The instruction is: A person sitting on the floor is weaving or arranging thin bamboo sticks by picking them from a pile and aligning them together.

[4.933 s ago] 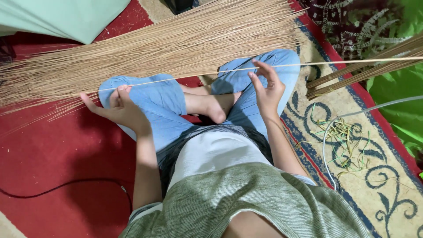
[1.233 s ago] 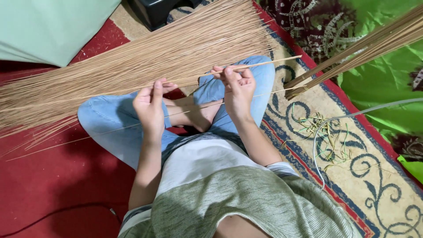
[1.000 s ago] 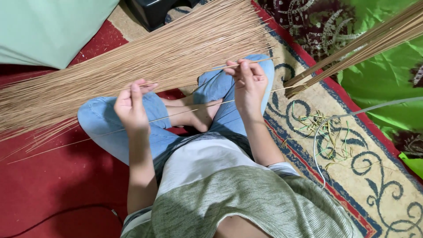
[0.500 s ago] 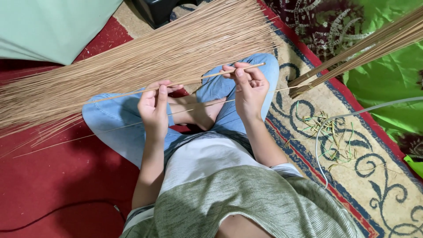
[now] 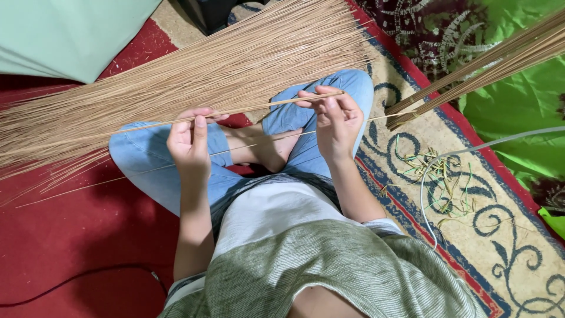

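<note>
I sit cross-legged in blue jeans. My left hand (image 5: 189,141) and my right hand (image 5: 332,118) both pinch one thin tan stick (image 5: 265,106), held level above my knees. A second thin stick (image 5: 241,150) lies across my lap just below it. Beyond my knees spreads a large pile of the same thin tan sticks (image 5: 194,70), fanned out from upper right toward the left edge.
A second bundle of sticks (image 5: 482,65) slants in from the upper right. Green and yellow scraps (image 5: 438,176) litter the patterned rug (image 5: 518,247). A pale cord (image 5: 429,194) curves over it. A black cable (image 5: 76,282) crosses the red carpet; a pale green cloth (image 5: 70,35) lies upper left.
Earlier my hands rested apart on my knees. They have since come together in front of me and now hold a single stick between them, my left hand sliding along it.
</note>
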